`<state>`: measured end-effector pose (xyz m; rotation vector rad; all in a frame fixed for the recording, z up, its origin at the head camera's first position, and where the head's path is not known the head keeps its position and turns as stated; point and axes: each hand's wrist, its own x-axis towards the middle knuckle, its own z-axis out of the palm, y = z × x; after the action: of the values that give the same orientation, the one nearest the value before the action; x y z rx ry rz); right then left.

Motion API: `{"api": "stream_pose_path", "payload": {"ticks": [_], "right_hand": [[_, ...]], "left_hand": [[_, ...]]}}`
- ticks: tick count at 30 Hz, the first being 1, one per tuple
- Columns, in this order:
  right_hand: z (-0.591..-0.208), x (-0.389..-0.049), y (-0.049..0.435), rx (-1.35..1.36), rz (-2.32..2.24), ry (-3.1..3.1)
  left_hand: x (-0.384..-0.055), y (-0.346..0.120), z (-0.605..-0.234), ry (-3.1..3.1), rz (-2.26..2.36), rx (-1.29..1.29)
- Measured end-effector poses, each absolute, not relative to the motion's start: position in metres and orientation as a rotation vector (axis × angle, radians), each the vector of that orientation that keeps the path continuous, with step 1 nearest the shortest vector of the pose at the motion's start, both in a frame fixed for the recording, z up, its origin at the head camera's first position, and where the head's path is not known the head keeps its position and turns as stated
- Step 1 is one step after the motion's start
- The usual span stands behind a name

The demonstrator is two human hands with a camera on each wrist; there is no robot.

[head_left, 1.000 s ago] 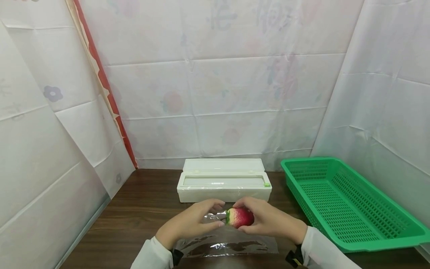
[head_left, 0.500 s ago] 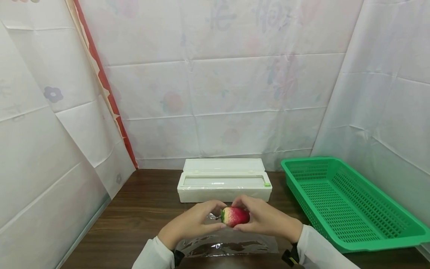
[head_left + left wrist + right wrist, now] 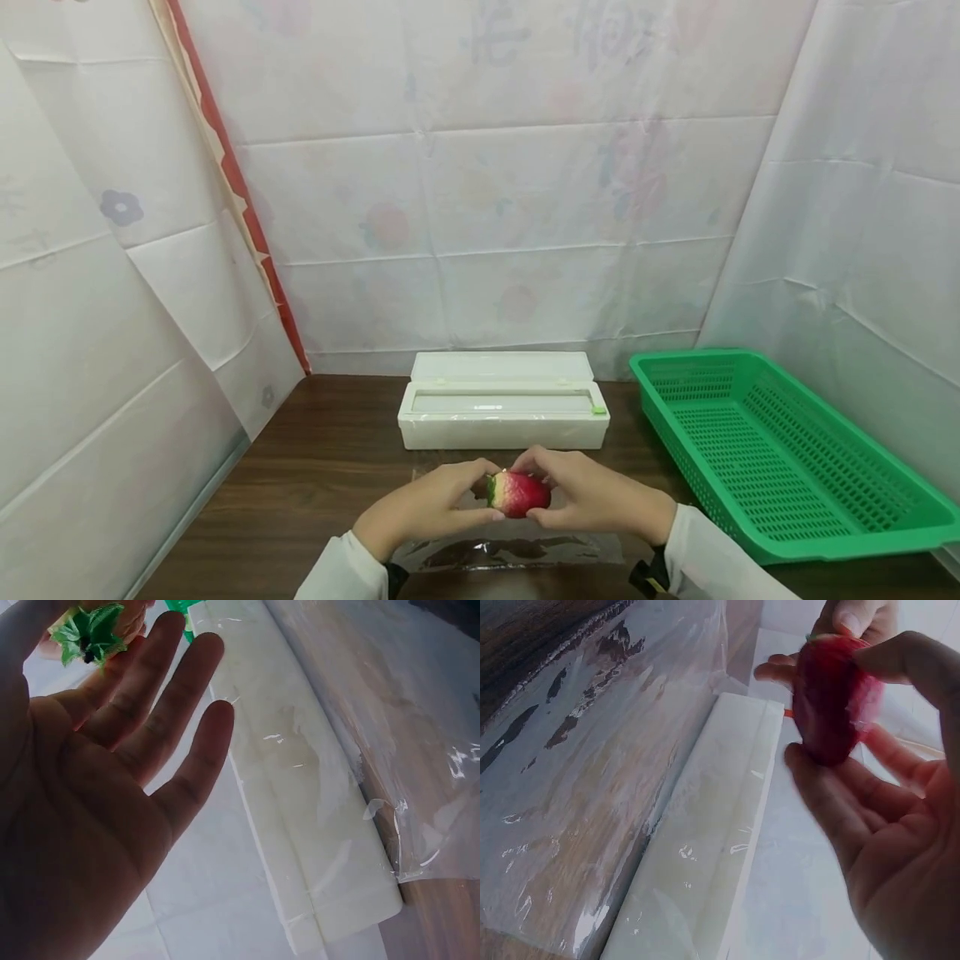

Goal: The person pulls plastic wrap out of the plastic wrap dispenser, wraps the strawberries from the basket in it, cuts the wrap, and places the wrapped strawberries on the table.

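A red strawberry (image 3: 519,495) with a pale yellow shoulder and green leaves is held sideways above the table, between both hands. My left hand (image 3: 431,504) has its thumb and index finger at the leafy end; its other fingers stretch out loosely in the left wrist view. My right hand (image 3: 600,497) grips the red end, thumb on one side and fingers on the other, as the right wrist view shows. Under the hands lies a sheet of clear plastic wrap (image 3: 517,552). Behind them stands a white wrap dispenser box (image 3: 502,432) with its lid (image 3: 502,367) raised.
To the right is a green perforated plastic basket (image 3: 780,467) with nothing in it. A green slider (image 3: 598,410) sits at the dispenser's right end. White printed sheeting (image 3: 480,200) encloses the dark wooden table (image 3: 300,475) at the back and sides.
The strawberry has shifted left in the right hand, toward the left hand. The left thumb and index finger, earlier apart from it, now meet its leafy end.
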<state>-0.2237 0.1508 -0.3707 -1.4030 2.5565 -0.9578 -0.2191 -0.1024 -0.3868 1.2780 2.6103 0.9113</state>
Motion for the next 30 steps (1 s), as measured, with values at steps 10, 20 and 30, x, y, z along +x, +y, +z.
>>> {"api": "stream_pose_path", "payload": {"ticks": [10, 20, 30], "right_hand": [[-0.379, -0.222, 0.149, -1.359, -0.969, 2.497], [-0.391, -0.226, 0.148, -1.366, -0.841, 2.563], [-0.401, -0.228, 0.145, -1.37, -0.789, 2.541]], "left_hand": [[-0.218, -0.102, -0.392, 2.675, 0.856, 1.249], [-0.216, -0.103, -0.392, 2.675, 0.809, 1.252], [-0.216, -0.1, -0.397, 2.684, 0.734, 1.263]]}}
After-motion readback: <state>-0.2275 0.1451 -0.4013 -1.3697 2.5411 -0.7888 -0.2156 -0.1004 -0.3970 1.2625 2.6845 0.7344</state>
